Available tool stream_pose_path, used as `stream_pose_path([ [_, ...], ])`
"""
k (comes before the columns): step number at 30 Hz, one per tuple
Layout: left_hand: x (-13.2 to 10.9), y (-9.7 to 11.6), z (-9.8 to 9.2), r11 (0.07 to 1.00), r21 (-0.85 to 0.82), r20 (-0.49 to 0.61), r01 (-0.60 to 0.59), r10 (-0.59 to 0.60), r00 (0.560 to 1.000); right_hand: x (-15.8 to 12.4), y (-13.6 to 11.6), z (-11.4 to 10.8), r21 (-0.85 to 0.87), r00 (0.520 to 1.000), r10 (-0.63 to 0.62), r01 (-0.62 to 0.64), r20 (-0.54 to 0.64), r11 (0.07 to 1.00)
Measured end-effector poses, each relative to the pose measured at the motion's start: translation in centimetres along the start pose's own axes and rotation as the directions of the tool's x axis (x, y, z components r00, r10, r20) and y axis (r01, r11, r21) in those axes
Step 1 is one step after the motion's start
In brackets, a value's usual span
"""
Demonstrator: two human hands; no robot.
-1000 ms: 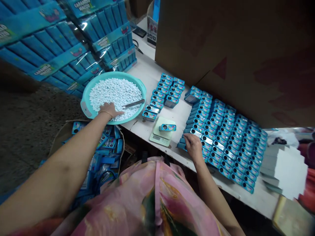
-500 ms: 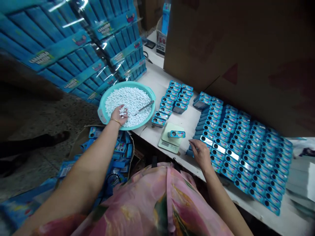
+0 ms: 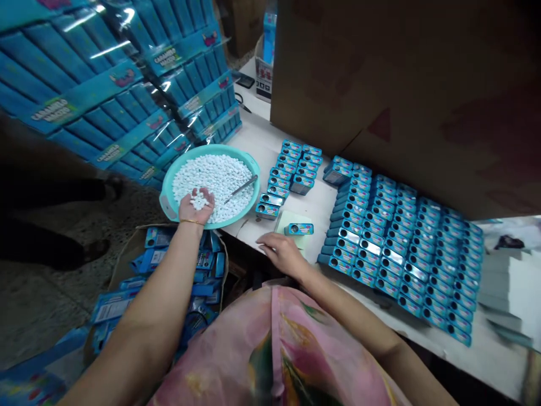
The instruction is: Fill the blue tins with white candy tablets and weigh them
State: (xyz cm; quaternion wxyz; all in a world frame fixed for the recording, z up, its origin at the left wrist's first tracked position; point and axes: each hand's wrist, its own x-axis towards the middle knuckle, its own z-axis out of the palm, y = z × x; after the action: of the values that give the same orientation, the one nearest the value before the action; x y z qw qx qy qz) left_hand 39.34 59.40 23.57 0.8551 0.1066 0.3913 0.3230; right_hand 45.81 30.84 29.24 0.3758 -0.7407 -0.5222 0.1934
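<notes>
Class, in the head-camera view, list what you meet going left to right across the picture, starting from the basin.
basin of white candies → scale → block of blue tins → stack of white cards

A small candy-packing workshop: shrink-wrapped blue cartons stacked high, rows of blue tins and a digital scale on a white counter, a large cardboard box alongside, a speckled stone floor below
</notes>
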Motion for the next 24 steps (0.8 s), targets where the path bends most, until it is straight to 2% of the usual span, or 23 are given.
stream_pose_path([
  [2,-2.0,-0.6,0.3,0.997,-0.007,0.080,0.076,-0.075,0.994,1.3,-1.4,0.8,-0.034,1.000,-0.027,0.027,0.011,0.999],
  [4,-4.6,-2.0,0.2,0.975,0.047,0.123,0.217,-0.221,0.967,2.3,-2.8,1.6,-0.117,0.999,-0.051,0.052,0.013,0.992],
  [7,-8.2,-5.2,-0.6,0.925,0.131,0.027,0.355,-0.362,0.932,3.4,-3.8,3.0,-0.316,0.998,-0.042,0.052,0.037,0.947],
  [9,-9.7,-7.2,-1.6,0.914,0.144,-0.027,0.380,-0.380,0.925,3.5,-3.6,4.0,-0.441,0.997,-0.011,0.045,0.078,0.897],
  [12,-10.8,-9.5,-2.7,0.909,0.138,-0.047,0.394,-0.391,0.919,3.0,-2.7,5.3,-0.548,0.990,0.009,0.071,0.143,0.833],
  [14,-11.1,-10.5,-2.7,0.884,0.127,-0.017,0.449,-0.451,0.893,2.6,-2.1,5.6,-0.595,0.987,0.013,0.086,0.160,0.799],
  [18,-11.7,-12.0,-1.3,0.828,0.121,0.030,0.548,-0.555,0.831,2.2,-1.5,4.0,-0.636,0.986,0.036,0.076,0.160,0.768],
  [24,-12.5,-14.2,1.3,0.751,0.133,0.094,0.646,-0.659,0.746,1.3,-0.2,-0.2,-0.535,0.985,0.070,0.025,0.156,0.845],
])
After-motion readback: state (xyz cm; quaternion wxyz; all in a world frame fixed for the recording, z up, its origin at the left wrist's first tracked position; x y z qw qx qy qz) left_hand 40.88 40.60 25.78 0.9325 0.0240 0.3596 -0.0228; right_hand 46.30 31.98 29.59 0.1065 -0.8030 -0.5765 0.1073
